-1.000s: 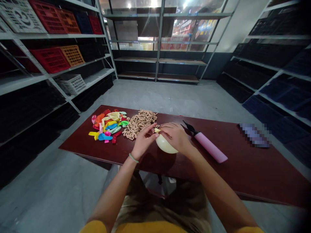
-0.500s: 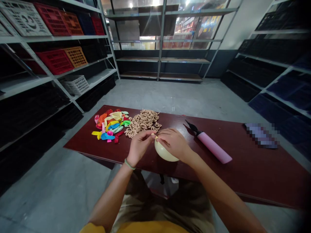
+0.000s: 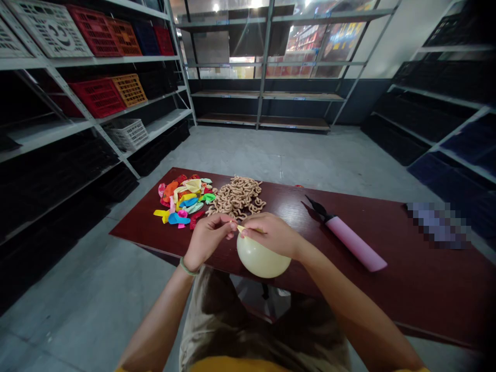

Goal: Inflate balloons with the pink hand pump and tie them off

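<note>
A pale yellow inflated balloon (image 3: pixel 263 258) hangs below my right hand (image 3: pixel 273 232), near the front edge of the table. The fingers of that hand are closed on the balloon's neck. My left hand (image 3: pixel 205 237) pinches the mouth end of the same neck, which is stretched sideways between both hands. Just behind my hands lies a heap of tan, curled, cord-like pieces (image 3: pixel 236 194). A pile of flat, colourful balloons (image 3: pixel 186 199) is to its left. On the right rests a pink hand pump (image 3: pixel 356 243) with a black nozzle.
The dark red table (image 3: pixel 418 289) reaches far to the right, where a blurred-out flat object (image 3: pixel 437 225) lies. Metal shelves with crates (image 3: pixel 95 98) stand at the left, and another rack (image 3: pixel 263 95) stands at the back.
My left hand has moved left, away from my right hand, and the balloon's neck is now drawn out between them. The balloon sits slightly lower. The whole view has shifted a little.
</note>
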Available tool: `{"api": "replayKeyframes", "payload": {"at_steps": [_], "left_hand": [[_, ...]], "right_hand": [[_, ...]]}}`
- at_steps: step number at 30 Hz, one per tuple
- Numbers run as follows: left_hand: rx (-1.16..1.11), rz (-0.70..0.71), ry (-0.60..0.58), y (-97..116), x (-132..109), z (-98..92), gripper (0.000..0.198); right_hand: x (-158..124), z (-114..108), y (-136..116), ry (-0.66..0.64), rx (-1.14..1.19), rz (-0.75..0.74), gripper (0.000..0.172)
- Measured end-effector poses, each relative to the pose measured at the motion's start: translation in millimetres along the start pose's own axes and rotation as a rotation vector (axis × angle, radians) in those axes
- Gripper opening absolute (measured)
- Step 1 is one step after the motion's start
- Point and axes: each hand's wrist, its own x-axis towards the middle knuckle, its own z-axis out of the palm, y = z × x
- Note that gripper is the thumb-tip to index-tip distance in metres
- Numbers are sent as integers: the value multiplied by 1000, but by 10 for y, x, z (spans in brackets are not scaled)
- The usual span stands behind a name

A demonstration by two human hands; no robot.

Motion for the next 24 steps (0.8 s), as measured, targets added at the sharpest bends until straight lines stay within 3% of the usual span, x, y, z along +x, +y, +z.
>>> {"api": "replayKeyframes", "payload": {"at_steps": [5,9,10,14,18,21,24], "left_hand": [[26,26,46,-29,93,-127,21],[69,0,36,-23,116,-376,20],[81,-6,30,-20,107,-431,20],[172,-8,-7,7,28,-572,21],[225,-5,-17,48,-49,-641,22],[197,-10,-5,57,-66,-648,22],[155,-12,-22,38,-43,-563,20]], "right_hand": [[177,-81,75,-10,196,59,27],[449,-15,444,297,137,154,28],[534,41,561,316,95,204,26],[810,318,927,230,70,229,11],[864,443,1029,217,60,203,9],[829,355,1036,211,89,214,15],[759,130,1038,226,149,235,19]]}}
